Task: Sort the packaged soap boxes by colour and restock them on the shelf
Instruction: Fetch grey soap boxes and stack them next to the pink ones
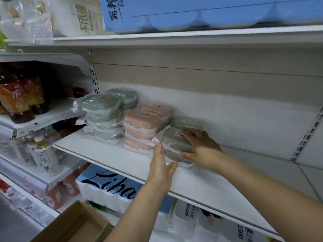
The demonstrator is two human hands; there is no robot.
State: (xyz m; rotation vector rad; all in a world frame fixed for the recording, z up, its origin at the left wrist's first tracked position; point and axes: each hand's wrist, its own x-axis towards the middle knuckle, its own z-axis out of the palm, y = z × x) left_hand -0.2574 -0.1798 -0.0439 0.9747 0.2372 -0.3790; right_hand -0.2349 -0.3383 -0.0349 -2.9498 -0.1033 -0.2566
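Observation:
On the white shelf (108,154) stand stacks of plastic-wrapped soap boxes: green ones (102,112) at the left, pink ones (141,126) in the middle, grey ones (174,142) at the right, with another grey box (187,124) behind. My right hand (201,147) lies over the top and right side of the front grey stack, fingers curled round it. My left hand (161,165) presses its straight fingers against the stack's left front side, the thumb along the bottom edge.
An open cardboard box (75,226) sits low at the front left. Drink bottles (17,100) fill the left shelves. Blue and white tissue packs (111,186) lie under the shelf, more packs (209,11) above. The shelf's right half is bare.

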